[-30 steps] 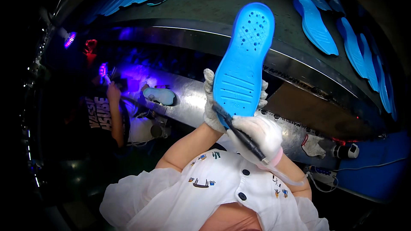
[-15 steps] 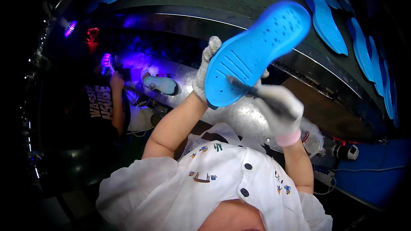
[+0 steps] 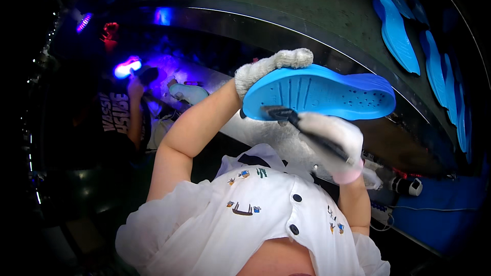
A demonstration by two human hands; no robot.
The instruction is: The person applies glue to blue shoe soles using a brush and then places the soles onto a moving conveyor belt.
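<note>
My left hand (image 3: pixel 273 66), in a knitted whitish glove, grips a bright blue shoe sole (image 3: pixel 327 92) along its far edge near the left end. The sole is held up and tilted, with slots at its left end and small holes at its right. Closed around a dark-handled brush (image 3: pixel 327 145) is my right hand (image 3: pixel 342 138), in a white glove with a pink cuff. The brush's dark head meets the near edge of the sole's left part. Motion blurs the right hand and the brush handle.
More blue soles (image 3: pixel 396 33) lie along the dark conveyor (image 3: pixel 286 0) at right and far left. Below my hands is a shiny metal bench (image 3: pixel 245 133). At left, another person's hand (image 3: pixel 135 88) is near a glowing violet-lit piece. A pale sole (image 3: pixel 188 92) lies beside them.
The blue sole has turned clockwise to lie more level, its right end lower. My left hand now reaches over its far edge. The brush has shifted slightly left and down.
</note>
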